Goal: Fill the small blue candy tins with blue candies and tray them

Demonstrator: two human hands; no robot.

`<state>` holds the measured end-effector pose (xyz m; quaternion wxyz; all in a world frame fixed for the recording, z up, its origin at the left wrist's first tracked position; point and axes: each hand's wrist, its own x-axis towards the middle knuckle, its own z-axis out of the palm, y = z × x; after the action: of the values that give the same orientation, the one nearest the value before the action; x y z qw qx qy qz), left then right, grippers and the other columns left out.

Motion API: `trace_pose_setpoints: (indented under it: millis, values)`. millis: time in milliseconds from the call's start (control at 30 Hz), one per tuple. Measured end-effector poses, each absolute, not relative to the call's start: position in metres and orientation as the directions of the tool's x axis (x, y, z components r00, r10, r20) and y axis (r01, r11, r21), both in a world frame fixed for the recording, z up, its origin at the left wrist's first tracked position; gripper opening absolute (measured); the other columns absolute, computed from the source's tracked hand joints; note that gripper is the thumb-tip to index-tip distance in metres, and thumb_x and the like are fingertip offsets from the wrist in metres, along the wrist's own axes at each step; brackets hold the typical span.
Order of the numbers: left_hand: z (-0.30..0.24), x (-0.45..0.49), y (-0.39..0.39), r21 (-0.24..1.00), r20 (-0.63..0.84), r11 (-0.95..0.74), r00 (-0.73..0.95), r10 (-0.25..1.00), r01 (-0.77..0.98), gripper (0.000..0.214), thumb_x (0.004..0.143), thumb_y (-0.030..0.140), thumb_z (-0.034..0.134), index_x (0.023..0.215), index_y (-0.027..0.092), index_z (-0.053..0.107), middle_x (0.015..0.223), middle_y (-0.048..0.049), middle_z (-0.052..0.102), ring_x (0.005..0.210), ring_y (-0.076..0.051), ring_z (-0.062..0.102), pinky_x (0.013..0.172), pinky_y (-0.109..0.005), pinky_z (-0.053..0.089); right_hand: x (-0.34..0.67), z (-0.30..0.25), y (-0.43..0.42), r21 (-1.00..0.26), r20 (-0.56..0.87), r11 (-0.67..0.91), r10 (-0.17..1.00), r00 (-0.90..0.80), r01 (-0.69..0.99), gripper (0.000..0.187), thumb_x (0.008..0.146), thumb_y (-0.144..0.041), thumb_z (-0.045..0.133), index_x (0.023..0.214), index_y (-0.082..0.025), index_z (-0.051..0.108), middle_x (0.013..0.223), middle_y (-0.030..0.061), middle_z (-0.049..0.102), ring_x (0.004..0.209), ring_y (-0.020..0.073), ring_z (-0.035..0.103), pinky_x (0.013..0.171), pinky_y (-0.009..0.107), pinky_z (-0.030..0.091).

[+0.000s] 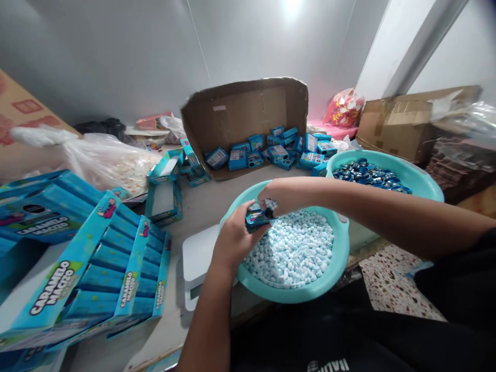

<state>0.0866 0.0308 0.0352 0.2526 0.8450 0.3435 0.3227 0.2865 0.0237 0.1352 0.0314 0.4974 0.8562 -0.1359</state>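
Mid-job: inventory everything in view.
small container: one, blue, left hand
near basin: one, turquoise, centre
pellets: many, blue-white, near basin
far basin: one, turquoise, right
shiny pieces: many, blue-silver, far basin
open carton: one, brown, back
small boxes: many, blue, at open carton
display boxes: several, blue, left
scale: one, white, beside near basin
filled bag: one, clear, left
floral bag: one, red, back right
taped carton: one, brown, right
table: one, pale, beneath
left hand: one, around small container
right hand: one, holding pellets
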Motion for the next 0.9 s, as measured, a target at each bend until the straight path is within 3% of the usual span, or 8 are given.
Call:
trace_pose_setpoints:
  millis: [233,433,567,667,733,900]
  values:
    - [0.037,0.086,0.031,0.677,0.373,-0.628,0.556,0.743,0.384,0.056,0.082,0.041,0.076,0.13,0.021,0.056,0.125,-0.0116,0.069,0.115,-0.029,0.066,0.096,-0.046,0.054,0.287,0.135,0.022,-0.262,-0.176,0.443,0.852,-0.494,0.857,0.019,0.073,-0.012,0.068,0.091,-0.02,0.07,0.076,-0.0011,0.063,0.061,0.0105,0.044,0.058,0.026,0.029]
    - [0.037,0.085,0.031,0.672,0.35,-0.61,0.547,0.761,0.419,0.059,0.081,0.044,0.077,0.131,0.022,0.056,0.124,-0.0101,0.069,0.113,-0.029,0.066,0.095,-0.044,0.054,0.29,0.118,0.016,-0.521,0.08,0.43,0.885,-0.459,0.738,0.011,0.077,-0.016,0.07,0.088,-0.018,0.067,0.084,-0.0013,0.066,0.073,0.0114,0.053,0.067,0.024,0.037]
    - [0.037,0.085,0.031,0.655,0.371,-0.626,0.542,0.754,0.423,0.054,0.081,0.043,0.078,0.126,0.02,0.059,0.121,-0.01,0.07,0.113,-0.028,0.065,0.096,-0.042,0.052,0.278,0.086,0.006,-0.748,0.278,0.311,0.949,-0.149,0.587,0.007,0.081,-0.023,0.068,0.085,-0.017,0.065,0.081,-0.0014,0.064,0.074,0.012,0.054,0.068,0.024,0.04]
    - [0.038,0.085,0.031,0.679,0.359,-0.609,0.538,0.763,0.41,0.044,0.081,0.041,0.078,0.117,0.021,0.064,0.114,-0.0072,0.072,0.106,-0.026,0.067,0.093,-0.04,0.052,0.266,0.06,0.005,-0.893,0.332,0.279,0.938,0.099,0.352,0.017,0.083,-0.033,0.067,0.09,-0.018,0.062,0.081,-0.0008,0.062,0.074,0.0129,0.054,0.068,0.026,0.044]
    - [0.041,0.087,0.03,0.723,0.325,-0.562,0.52,0.79,0.402,0.039,0.08,0.041,0.079,0.112,0.022,0.066,0.108,-0.0043,0.073,0.1,-0.025,0.068,0.088,-0.037,0.053,0.259,0.049,0.008,-0.924,0.356,0.317,0.918,0.174,0.215,0.023,0.083,-0.038,0.068,0.093,-0.019,0.06,0.081,-0.0007,0.061,0.073,0.0133,0.055,0.068,0.026,0.045]
    - [0.045,0.094,0.031,0.779,0.275,-0.485,0.479,0.834,0.397,0.034,0.078,0.039,0.08,0.105,0.024,0.068,0.1,-0.0015,0.073,0.092,-0.023,0.069,0.082,-0.034,0.053,0.249,0.043,0.014,-0.952,0.305,0.297,0.9,0.311,0.074,0.029,0.078,-0.044,0.072,0.084,-0.02,0.057,0.075,-0.0015,0.058,0.07,0.0131,0.055,0.068,0.028,0.047]
